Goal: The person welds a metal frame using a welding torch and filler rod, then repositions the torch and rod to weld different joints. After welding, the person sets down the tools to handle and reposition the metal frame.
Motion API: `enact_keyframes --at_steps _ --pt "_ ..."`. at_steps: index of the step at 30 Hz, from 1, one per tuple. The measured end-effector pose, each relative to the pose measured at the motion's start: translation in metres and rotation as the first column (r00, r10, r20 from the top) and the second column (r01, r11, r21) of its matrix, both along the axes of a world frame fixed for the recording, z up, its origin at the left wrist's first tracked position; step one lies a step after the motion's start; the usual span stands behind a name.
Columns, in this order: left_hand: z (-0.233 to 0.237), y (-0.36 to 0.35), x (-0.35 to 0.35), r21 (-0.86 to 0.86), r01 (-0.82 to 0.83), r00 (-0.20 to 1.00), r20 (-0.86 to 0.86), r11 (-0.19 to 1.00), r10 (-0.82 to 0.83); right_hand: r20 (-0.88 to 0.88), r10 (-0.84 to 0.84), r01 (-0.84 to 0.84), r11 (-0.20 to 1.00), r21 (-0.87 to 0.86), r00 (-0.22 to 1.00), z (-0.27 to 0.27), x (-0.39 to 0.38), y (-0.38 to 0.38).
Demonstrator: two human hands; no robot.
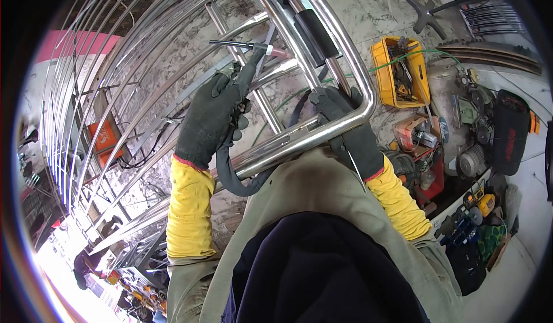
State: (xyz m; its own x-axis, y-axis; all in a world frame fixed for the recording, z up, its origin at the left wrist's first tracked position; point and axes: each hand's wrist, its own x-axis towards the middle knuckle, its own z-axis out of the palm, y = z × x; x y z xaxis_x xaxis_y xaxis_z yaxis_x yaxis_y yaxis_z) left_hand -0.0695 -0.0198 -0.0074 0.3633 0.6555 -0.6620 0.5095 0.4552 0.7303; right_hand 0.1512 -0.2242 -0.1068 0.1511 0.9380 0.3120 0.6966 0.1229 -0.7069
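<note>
My left hand (211, 118), in a dark glove, is wrapped around a TIG welding torch (251, 69). The torch's pale pinkish nozzle (280, 53) points right toward the tubes, and its thick grey cable (225, 164) loops down below the hand. A shiny tubular metal frame (371, 92) lies in front of my body. Beneath its rounded corner my right hand (344, 115), also gloved, has its fingers curled by an inner tube. From under that hand sticks out a thin filler rod (356, 171); the grip itself is partly hidden.
A black sleeve (315, 35) sits on the frame's inner bar. Curved metal bars (124, 52) spread out on the left, near an orange box (104, 143). At right are a yellow crate (401, 72) of parts, a motor (472, 160), and power tools (480, 204). A green hose (397, 61) crosses the floor.
</note>
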Motion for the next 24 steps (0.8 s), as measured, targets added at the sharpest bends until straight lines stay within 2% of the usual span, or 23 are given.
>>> enact_keyframes --at_steps 1,2,3,5,6,8,9,11,12,13,15,20,24 --pt "0.001 0.000 0.000 0.008 -0.004 1.000 0.027 1.000 0.004 -0.039 -0.005 0.005 1.000 0.003 0.999 -0.003 0.000 0.000" --pt "-0.005 0.002 -0.002 0.015 0.016 1.000 0.002 1.000 -0.016 0.058 0.029 -0.031 0.999 0.038 0.998 -0.011 0.005 0.001" --pt "-0.008 0.003 -0.003 0.016 0.015 1.000 0.003 1.000 -0.015 0.059 0.030 -0.032 0.999 0.039 0.998 -0.017 0.005 0.000" --pt "-0.010 0.004 -0.004 0.024 0.030 0.999 0.014 0.999 -0.031 -0.140 0.056 -0.055 0.998 0.012 0.989 -0.027 0.006 -0.003" --pt "-0.010 0.003 -0.003 0.022 0.024 1.000 0.015 0.999 -0.025 -0.138 0.058 -0.057 0.998 0.013 0.989 -0.026 0.005 -0.003" --pt "-0.010 0.003 -0.004 0.030 0.030 0.999 0.011 0.999 -0.031 -0.484 0.026 -0.087 0.991 -0.104 0.874 -0.024 0.003 -0.004" --pt "-0.009 0.003 -0.003 0.037 0.037 0.999 0.006 0.999 -0.037 -0.484 0.028 -0.088 0.991 -0.103 0.875 -0.022 0.004 -0.004" --pt "-0.002 0.001 0.001 0.013 0.023 1.000 -0.021 1.000 -0.023 -0.329 0.070 -0.102 0.991 -0.083 0.942 -0.017 0.005 -0.003" --pt "0.001 0.000 0.003 -0.013 0.010 0.999 -0.048 1.000 -0.011 -0.060 0.060 -0.064 0.995 -0.081 0.996 -0.008 0.006 -0.002" --pt "0.002 0.000 0.003 -0.017 -0.002 0.999 -0.051 1.000 0.001 0.214 0.042 -0.028 0.997 -0.070 0.976 0.000 0.006 -0.001" --pt "0.000 0.000 0.002 -0.026 -0.008 0.999 -0.038 1.000 0.007 0.206 0.046 -0.042 0.999 -0.024 0.977 -0.003 0.005 0.000" --pt "-0.004 0.001 -0.001 -0.037 -0.019 1.000 -0.023 0.999 0.019 0.111 0.032 -0.024 0.997 -0.080 0.993 0.002 0.004 0.000" --pt "-0.001 0.001 0.002 -0.032 -0.025 0.999 -0.042 0.999 0.024 0.170 0.080 -0.063 0.993 -0.102 0.982 -0.014 0.008 -0.002"
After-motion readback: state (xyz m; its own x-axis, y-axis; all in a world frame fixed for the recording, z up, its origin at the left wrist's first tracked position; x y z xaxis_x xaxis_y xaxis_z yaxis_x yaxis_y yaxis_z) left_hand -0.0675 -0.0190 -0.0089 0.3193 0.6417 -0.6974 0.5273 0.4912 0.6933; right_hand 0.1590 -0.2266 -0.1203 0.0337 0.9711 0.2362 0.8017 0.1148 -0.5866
